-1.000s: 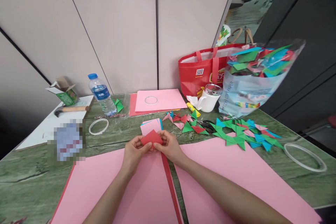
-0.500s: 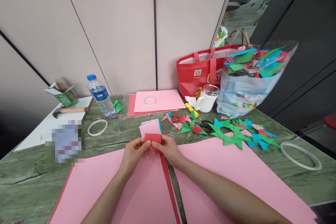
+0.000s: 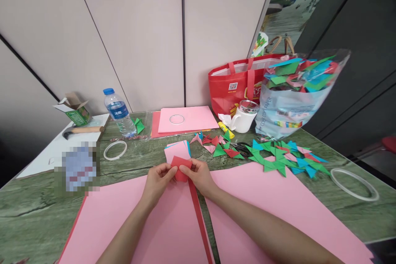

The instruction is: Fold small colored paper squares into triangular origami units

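A green wood-grain table (image 3: 31, 210), seen over my own bare forearms. The clock's centre is the red paper piece (image 3: 180, 168), which I hold low over the table's near middle.

Just beyond it at twelve o'clock lies a small stack of paper squares (image 3: 177, 150), pink on top with blue edges showing. At two o'clock there are loose folded triangles (image 3: 221, 148) and black scissors (image 3: 244, 146), with a white mug (image 3: 244, 116) farther off. At three o'clock is a larger heap of triangles (image 3: 284, 156) in green, blue and pink. A tape ring (image 3: 115, 149) lies at ten o'clock, and a water bottle (image 3: 119, 112) stands farther out at eleven.

Large pink sheets (image 3: 123, 222) are spread under my arms. A narrow red strip (image 3: 199, 218) runs from the paper towards six o'clock, passing below my right wrist.

Both forearms come in from six o'clock and meet at the paper. My left hand (image 3: 157, 181) pinches its left side between thumb and fingers. My right hand (image 3: 201, 175) pinches its right corner the same way. The piece is partly folded (I cannot make out the exact crease).
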Demonstrator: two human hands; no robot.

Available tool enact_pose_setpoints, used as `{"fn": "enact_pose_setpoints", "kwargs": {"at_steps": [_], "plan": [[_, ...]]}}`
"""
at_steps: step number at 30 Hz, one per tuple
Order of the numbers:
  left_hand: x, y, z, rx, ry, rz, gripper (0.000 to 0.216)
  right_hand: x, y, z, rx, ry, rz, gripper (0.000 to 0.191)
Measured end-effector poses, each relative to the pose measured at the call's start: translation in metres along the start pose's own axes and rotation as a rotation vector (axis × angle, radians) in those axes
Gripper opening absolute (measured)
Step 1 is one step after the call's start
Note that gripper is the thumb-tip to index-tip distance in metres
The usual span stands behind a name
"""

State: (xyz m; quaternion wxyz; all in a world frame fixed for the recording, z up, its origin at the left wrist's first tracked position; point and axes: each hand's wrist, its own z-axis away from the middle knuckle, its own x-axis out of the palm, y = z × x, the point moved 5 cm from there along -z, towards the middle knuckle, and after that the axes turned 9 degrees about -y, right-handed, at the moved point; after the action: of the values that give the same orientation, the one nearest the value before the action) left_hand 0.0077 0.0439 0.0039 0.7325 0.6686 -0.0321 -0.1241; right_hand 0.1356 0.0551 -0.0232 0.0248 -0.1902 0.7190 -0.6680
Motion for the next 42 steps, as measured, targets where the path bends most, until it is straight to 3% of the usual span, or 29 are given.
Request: {"fn": "enact_pose_setpoints", "kwargs": {"at_steps": [7, 16, 29, 37, 42], "plan": [[-0.003, 0.003, 0.0, -0.001, 0.009, -0.01, 0.021, 0.004, 0.001, 0.001, 0.031, -0.036, -0.124, 0.021], [0.0, 0.005, 0.001, -0.028, -0.059, 0.045, 0.023, -0.003, 0.005, -0.001, 0.031, 0.061, -0.167, 0.021], [-0.012, 0.002, -0.001, 0.012, 0.122, -0.021, 0.025, 0.005, 0.002, -0.002, -0.03, -0.092, -0.081, 0.023], [-0.008, 0.002, -0.001, -0.021, 0.086, 0.04, 0.025, 0.001, 0.002, -0.002, -0.044, 0.0, -0.147, 0.037], [-0.001, -0.006, -0.001, -0.091, -0.042, 0.204, 0.021, -0.004, -0.004, -0.001, -0.116, 0.076, 0.012, 0.016]]}}
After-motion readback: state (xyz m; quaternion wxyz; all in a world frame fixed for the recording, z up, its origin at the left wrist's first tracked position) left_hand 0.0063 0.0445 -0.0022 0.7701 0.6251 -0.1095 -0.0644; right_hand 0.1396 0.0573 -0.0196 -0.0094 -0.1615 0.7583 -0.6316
